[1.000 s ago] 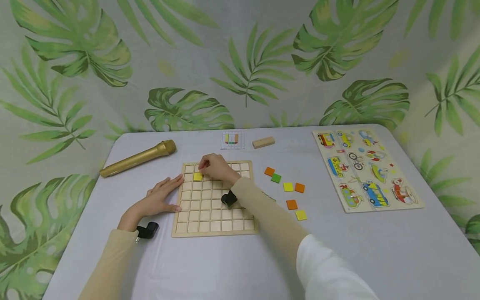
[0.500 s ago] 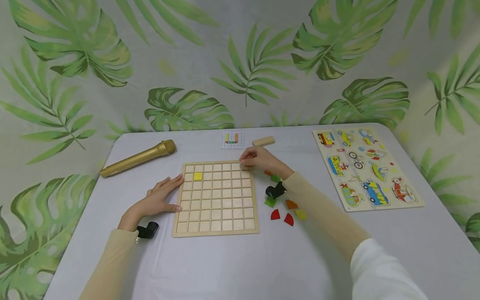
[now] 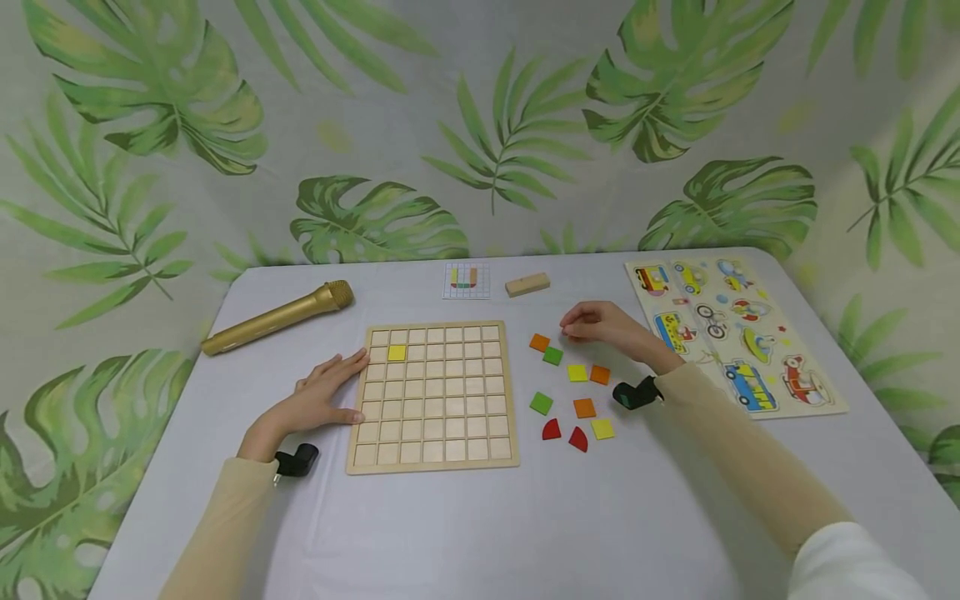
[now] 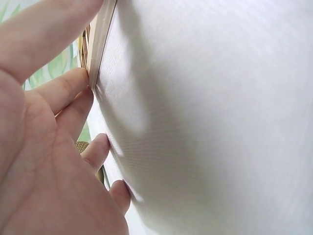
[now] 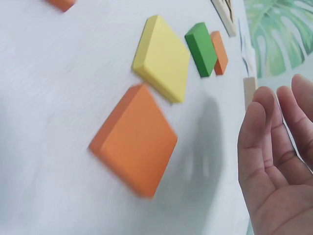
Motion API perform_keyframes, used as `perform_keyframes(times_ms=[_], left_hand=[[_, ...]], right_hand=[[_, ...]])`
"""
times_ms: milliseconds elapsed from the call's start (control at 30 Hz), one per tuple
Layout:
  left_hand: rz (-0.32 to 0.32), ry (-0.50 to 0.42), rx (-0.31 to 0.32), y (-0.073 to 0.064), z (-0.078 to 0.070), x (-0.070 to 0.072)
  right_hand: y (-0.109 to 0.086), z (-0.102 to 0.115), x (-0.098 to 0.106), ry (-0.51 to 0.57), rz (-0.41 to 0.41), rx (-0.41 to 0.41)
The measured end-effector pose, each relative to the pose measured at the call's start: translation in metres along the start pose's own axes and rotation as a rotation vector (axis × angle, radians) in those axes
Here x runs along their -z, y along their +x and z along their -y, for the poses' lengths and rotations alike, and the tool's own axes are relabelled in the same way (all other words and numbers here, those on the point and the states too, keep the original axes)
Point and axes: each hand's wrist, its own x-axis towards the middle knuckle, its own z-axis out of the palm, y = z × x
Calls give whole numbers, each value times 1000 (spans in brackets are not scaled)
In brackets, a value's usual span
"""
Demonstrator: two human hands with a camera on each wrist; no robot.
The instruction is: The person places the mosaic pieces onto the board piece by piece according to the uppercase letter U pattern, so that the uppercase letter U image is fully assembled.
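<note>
My left hand [image 3: 311, 408] lies with fingers extended, its fingertips and thumb against the left edge of the wooden grid board [image 3: 435, 408]. In the left wrist view, fingers [image 4: 68, 90] touch the board's side while others rest on the cloth. One yellow square tile [image 3: 397, 353] sits in a cell of the board's second row. My right hand [image 3: 615, 329] hovers, fingers loosely bent and holding nothing, above and right of the loose tiles. Nearest it are an orange tile [image 5: 134, 142], a yellow tile [image 5: 162, 58] and a green tile [image 5: 201, 50].
Farther forward lie a green tile [image 3: 541, 403] and red quarter-circle pieces [image 3: 551, 429]. A pattern card [image 3: 466, 281] and a wooden block [image 3: 527, 284] are behind the board. The gold microphone [image 3: 277, 318] lies left; a vehicle puzzle board [image 3: 776, 329] lies right.
My right hand has moved right, from beside the yellow tile on the board, across the board to above the loose tiles. The left hand has stayed at the board's edge.
</note>
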Motion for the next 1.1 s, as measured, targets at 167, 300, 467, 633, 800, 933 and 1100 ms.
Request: perform_keyframes(times_ms=[167,300,467,633,800,933,1100], left_hand=[[0,-4,-2,0,-1,0],[0,-9,-5,0,-2,0],[1,-12,-5,-1,-2,0],[-1,-10,-5,-2,-1,0],[-5,-5,-5,-2,1,-1],[-7,-13,-9,-2,2,-2],[-11,-7,-13,-2,2,-2]], right_hand=[[-11,-9,10,-17,-15,-23],[-19,-11,10,-8,-7,-18],[-24,-14,3,14,14,-19],[-27,-18,-2,-41,53,-2],[-30,-21,-7,-111,47,38],[-33,-22,-12,-179,29,56],[-34,-21,-19,-283,13,81]])
